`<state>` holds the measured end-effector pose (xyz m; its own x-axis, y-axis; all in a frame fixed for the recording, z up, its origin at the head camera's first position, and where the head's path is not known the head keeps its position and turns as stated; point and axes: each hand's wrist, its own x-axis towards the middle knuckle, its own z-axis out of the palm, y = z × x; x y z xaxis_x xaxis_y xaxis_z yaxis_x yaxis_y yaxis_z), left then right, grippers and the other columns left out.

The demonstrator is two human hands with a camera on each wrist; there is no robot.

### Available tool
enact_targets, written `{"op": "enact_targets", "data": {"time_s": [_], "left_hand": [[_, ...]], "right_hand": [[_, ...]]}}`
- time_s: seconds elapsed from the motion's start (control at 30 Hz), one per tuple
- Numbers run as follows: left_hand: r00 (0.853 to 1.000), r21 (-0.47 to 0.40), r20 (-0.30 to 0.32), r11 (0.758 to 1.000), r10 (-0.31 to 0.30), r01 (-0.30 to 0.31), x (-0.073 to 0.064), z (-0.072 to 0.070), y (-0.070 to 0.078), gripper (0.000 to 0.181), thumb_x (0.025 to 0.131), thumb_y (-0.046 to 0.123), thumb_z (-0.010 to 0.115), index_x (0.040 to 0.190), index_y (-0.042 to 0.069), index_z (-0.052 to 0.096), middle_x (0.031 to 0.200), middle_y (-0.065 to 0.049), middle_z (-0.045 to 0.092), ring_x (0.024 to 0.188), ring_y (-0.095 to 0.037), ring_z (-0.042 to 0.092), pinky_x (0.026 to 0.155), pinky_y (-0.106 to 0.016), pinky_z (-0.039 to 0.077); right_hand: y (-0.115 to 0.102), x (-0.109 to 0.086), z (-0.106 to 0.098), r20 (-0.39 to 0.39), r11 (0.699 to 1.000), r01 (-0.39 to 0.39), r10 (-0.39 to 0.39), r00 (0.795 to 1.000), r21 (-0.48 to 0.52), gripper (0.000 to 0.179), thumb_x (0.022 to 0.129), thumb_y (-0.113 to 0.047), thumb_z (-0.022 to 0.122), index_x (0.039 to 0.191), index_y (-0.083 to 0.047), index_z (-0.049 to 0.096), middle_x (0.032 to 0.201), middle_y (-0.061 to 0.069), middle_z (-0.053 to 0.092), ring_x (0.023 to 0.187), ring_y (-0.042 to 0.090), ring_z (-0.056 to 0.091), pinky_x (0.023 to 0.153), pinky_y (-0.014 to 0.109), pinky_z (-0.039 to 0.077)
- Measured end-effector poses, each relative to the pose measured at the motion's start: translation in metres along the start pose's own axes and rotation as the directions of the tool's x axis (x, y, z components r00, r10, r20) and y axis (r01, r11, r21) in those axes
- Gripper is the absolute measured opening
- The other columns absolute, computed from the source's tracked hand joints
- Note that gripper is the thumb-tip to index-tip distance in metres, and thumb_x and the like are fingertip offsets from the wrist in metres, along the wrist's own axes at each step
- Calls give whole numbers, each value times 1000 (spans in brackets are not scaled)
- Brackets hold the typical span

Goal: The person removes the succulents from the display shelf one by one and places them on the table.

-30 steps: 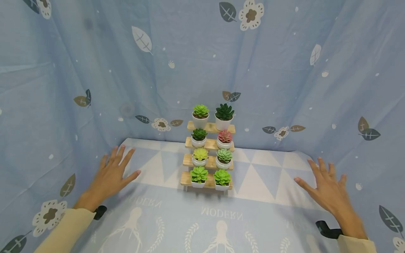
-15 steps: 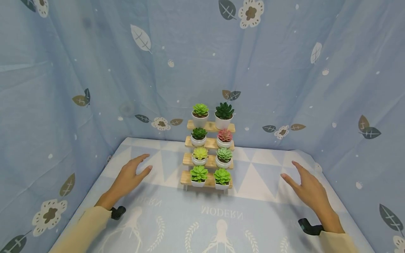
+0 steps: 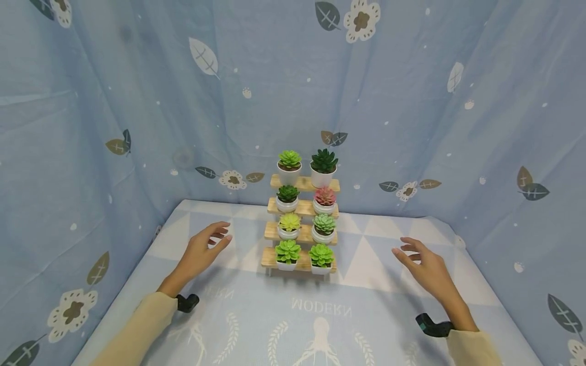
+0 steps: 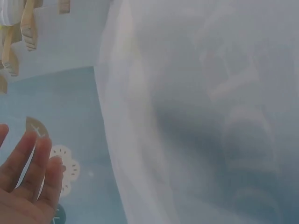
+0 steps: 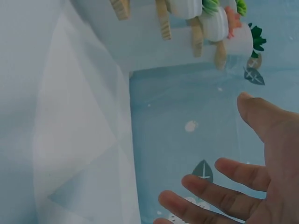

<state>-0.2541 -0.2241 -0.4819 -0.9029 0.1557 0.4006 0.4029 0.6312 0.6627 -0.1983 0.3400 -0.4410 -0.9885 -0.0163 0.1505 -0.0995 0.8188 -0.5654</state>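
Note:
A wooden tiered stand (image 3: 305, 208) bears small potted succulents in two columns. On its top tier sit a light green succulent (image 3: 289, 168) and a dark green one (image 3: 323, 168), both in white pots. Below them come a smaller dark green plant (image 3: 287, 198), a pink succulent (image 3: 325, 199), a yellow-green one (image 3: 289, 225) and a pale green one (image 3: 324, 227). Two bright green plants fill the lowest tier. My left hand (image 3: 203, 252) hovers left of the stand, fingers relaxed and holding nothing. My right hand (image 3: 426, 267) is likewise relaxed to its right, apart from every pot.
A patterned cloth (image 3: 320, 310) with triangles and the word MODERN covers the table. Blue curtains (image 3: 256, 91) with leaves and flowers rise behind and at both sides. Each wrist wears a black camera, one on the left wrist (image 3: 187, 303) and one on the right (image 3: 434, 325).
Both hands have come inward from the table's sides toward the stand. Their spread fingers have relaxed into a loose bend. The stand and plants have stayed put.

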Motion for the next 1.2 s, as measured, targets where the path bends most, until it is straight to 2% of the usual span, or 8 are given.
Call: {"op": "enact_targets", "data": {"time_s": [0.3, 0.53, 0.73, 1.07, 1.2], "left_hand": [[999, -64, 27, 997, -31, 33, 5, 8, 4, 44, 104, 35, 65, 142, 14, 60, 123, -10, 68, 108, -27, 66, 86, -45, 54], [992, -145, 64, 982, -113, 121, 9, 12, 9, 46, 103, 47, 62, 142, 23, 59, 123, -3, 67, 113, -23, 63, 93, -45, 51], [992, -192, 98, 976, -84, 102, 11, 20, 12, 45, 102, 47, 63, 141, 23, 60, 121, -2, 69, 111, -21, 63, 92, -46, 51], [988, -222, 112, 967, -105, 128, 18, 39, 14, 41, 102, 43, 65, 139, 25, 61, 118, -1, 69, 107, -20, 64, 91, -44, 51], [989, -247, 121, 962, -88, 116, 21, 47, 17, 43, 103, 42, 65, 141, 23, 60, 118, -1, 68, 106, -20, 64, 92, -44, 52]], "right_hand": [[-5, 1, 16, 0, 998, 2, -2, 1000, 60, 67, 103, -55, 58, 151, -9, 49, 136, 21, 63, 119, 45, 61, 88, 60, 56], [-12, 6, 28, -10, 993, 23, -22, 1000, 119, 63, 102, -55, 58, 148, -12, 54, 133, 16, 65, 117, 40, 62, 86, 54, 57], [-17, 9, 40, 0, 989, 14, -15, 1000, 145, 62, 101, -58, 58, 145, -15, 57, 131, 13, 67, 115, 37, 63, 85, 51, 58], [-30, 11, 60, 21, 986, 4, -8, 1000, 165, 61, 98, -62, 61, 141, -19, 60, 128, 9, 68, 112, 31, 65, 87, 52, 57], [-34, 12, 67, 32, 982, 8, -14, 999, 188, 60, 97, -62, 62, 140, -21, 61, 127, 7, 68, 111, 29, 65, 87, 50, 58]]}}
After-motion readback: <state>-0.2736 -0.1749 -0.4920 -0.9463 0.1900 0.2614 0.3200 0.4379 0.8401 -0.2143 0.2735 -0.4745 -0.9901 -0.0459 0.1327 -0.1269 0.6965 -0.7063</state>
